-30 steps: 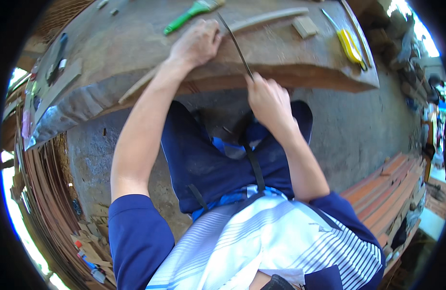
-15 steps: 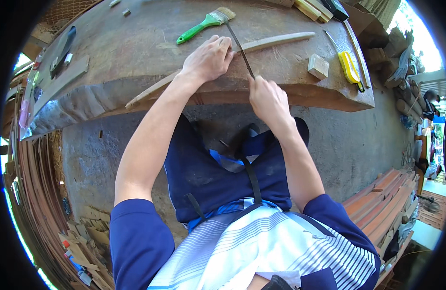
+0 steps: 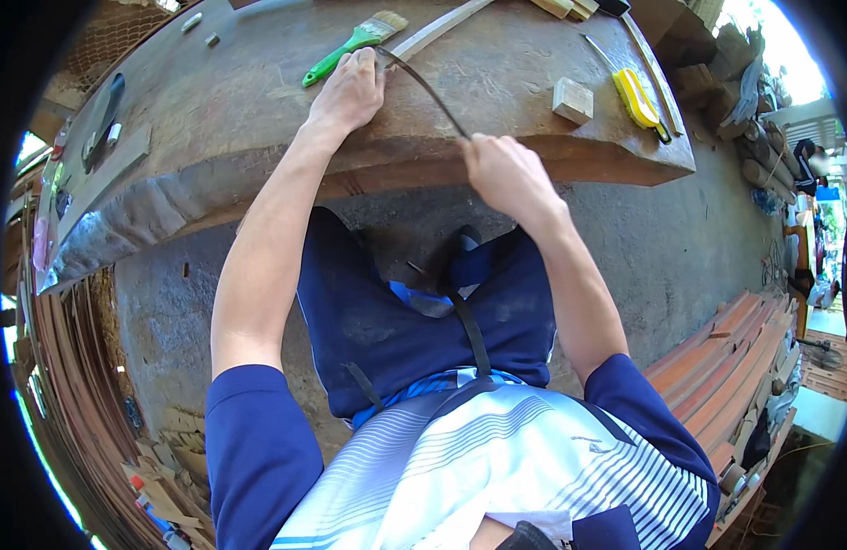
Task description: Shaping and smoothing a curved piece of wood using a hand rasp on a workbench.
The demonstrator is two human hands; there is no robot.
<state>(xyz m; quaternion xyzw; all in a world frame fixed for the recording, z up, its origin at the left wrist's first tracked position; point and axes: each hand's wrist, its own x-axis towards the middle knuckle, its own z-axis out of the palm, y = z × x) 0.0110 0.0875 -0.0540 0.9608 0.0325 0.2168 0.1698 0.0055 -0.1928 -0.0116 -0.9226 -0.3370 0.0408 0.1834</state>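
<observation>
Grey floor (image 3: 643,247), thick wooden workbench (image 3: 221,105), reddish planks (image 3: 708,362) stacked at right, bright daylight (image 3: 788,60).

Thick, worn wooden table (image 3: 231,110)
Green-handled paintbrush (image 3: 354,46) beside a pale wooden strip (image 3: 437,30); small wooden block (image 3: 573,101) toward the near right corner; yellow-handled tool (image 3: 636,99) by the right edge; flat board (image 3: 105,179) at the left end.

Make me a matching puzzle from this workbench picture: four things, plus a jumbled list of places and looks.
Things:
1. Brush
2. Rod
3. Block
4. Strip

Places and looks:
A. Just left of the yellow tool
B. Long and pale, reaching from the left hand to the picture's top edge
C. Green-handled
D. Dark and thin, in the right hand's grip

Pairs: 1-C, 2-D, 3-A, 4-B
</observation>
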